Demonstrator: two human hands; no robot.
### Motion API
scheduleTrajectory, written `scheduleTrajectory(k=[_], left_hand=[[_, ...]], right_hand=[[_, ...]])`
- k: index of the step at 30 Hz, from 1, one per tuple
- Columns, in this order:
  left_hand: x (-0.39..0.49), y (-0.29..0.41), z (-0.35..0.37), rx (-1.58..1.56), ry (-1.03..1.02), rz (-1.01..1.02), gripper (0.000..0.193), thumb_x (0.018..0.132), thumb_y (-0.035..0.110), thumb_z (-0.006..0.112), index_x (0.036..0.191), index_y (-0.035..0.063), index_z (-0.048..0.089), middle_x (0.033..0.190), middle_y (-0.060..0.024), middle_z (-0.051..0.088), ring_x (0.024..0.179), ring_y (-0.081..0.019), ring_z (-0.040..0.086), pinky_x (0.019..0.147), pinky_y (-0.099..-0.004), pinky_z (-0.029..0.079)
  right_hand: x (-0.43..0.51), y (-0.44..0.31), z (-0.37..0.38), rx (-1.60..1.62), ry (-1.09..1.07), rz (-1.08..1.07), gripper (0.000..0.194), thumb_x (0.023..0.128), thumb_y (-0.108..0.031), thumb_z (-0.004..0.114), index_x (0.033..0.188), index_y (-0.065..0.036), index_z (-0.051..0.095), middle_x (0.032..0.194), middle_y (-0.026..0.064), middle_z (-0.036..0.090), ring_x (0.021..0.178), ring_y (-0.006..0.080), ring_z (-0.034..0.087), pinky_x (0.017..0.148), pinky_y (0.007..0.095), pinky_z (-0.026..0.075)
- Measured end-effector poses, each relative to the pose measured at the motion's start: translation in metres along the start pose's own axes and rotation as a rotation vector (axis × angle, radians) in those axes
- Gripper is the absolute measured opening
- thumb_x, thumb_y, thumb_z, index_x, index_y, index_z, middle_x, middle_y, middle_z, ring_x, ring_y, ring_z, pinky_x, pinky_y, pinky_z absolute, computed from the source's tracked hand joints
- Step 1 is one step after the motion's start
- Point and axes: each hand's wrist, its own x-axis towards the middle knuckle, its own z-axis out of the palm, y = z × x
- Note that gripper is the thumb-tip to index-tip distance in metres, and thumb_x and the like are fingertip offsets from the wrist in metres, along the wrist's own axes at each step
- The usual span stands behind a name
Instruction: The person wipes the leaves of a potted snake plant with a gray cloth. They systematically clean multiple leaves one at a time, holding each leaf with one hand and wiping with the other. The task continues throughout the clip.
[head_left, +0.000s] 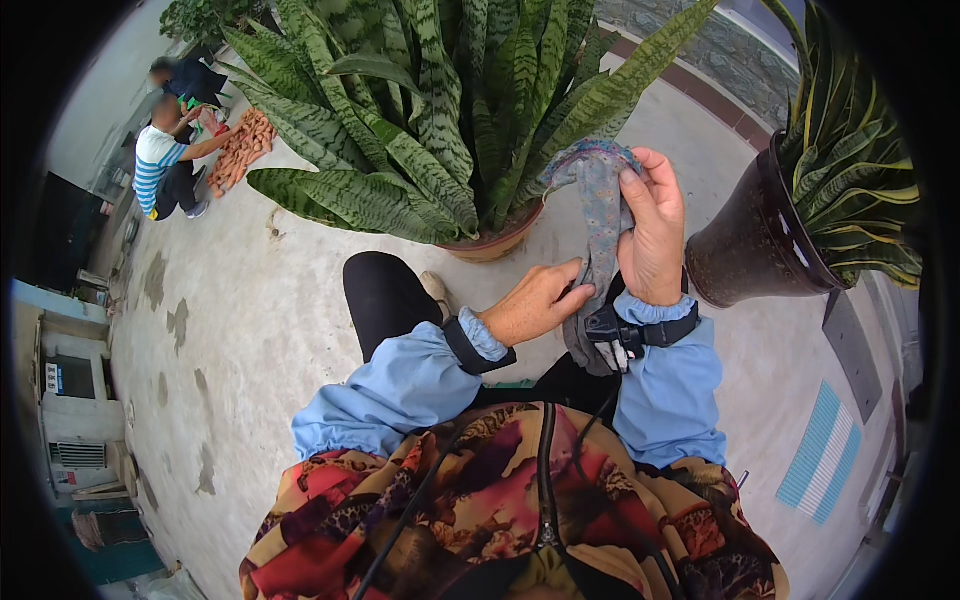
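Observation:
A crumpled grey-blue patterned cloth (598, 201) hangs in front of my lap, its upper edge trimmed in purple and blue. My right hand (651, 225) pinches that upper edge between thumb and fingers. Lower down, my left hand (536, 298) grips the hanging length between thumb and forefinger. The cloth's lower end (586, 349) drops behind my right wrist strap and is partly hidden. Just beyond the cloth stands a large snake plant (427, 127) with mottled leaves in a terracotta-coloured pot (499, 241); one long leaf passes behind the cloth.
To the right is a dark brown pot (761, 232) with a yellow-edged snake plant (847, 172). A blue-and-white mat (819, 452) lies on the concrete floor (262, 300). At the far left, two people (161, 154) are beside a pile of orange-brown root vegetables (241, 150).

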Motion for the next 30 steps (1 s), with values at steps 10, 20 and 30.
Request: scheduleTrajectory(k=[10, 20, 30], left_hand=[[-0.002, -0.019, 0.011, -0.507, 0.365, -0.07, 0.029, 0.09, 0.003, 0.056, 0.118, -0.0007, 0.049, 0.097, -0.0088, 0.062, 0.086, -0.0116, 0.059, 0.074, -0.0252, 0.049], [-0.001, -0.043, 0.018, 0.206, 0.114, 0.126, 0.054, 0.079, 0.0, 0.064, 0.13, 0.0058, 0.048, 0.129, -0.0196, 0.043, 0.115, -0.0374, 0.05, 0.094, -0.04, 0.044], [0.073, -0.042, 0.001, 0.24, 0.389, -0.091, 0.032, 0.081, 0.0, 0.059, 0.113, -0.0014, 0.055, 0.105, -0.0172, 0.058, 0.096, -0.0341, 0.059, 0.083, -0.0358, 0.048]], right_hand=[[-0.077, 0.061, -0.04, -0.337, -0.447, 0.365, 0.047, 0.091, -0.024, 0.064, 0.128, -0.001, 0.047, 0.116, 0.0078, 0.057, 0.107, 0.0131, 0.054, 0.088, 0.0282, 0.046], [-0.074, 0.08, -0.087, 0.136, -0.169, 0.73, 0.037, 0.098, -0.028, 0.053, 0.126, -0.003, 0.051, 0.113, 0.0053, 0.058, 0.101, 0.0141, 0.058, 0.088, 0.0329, 0.05], [0.044, 0.064, -0.153, -0.108, -0.368, 0.601, 0.06, 0.092, -0.039, 0.061, 0.137, -0.003, 0.042, 0.127, 0.0124, 0.053, 0.115, 0.0236, 0.054, 0.097, 0.0384, 0.045]])
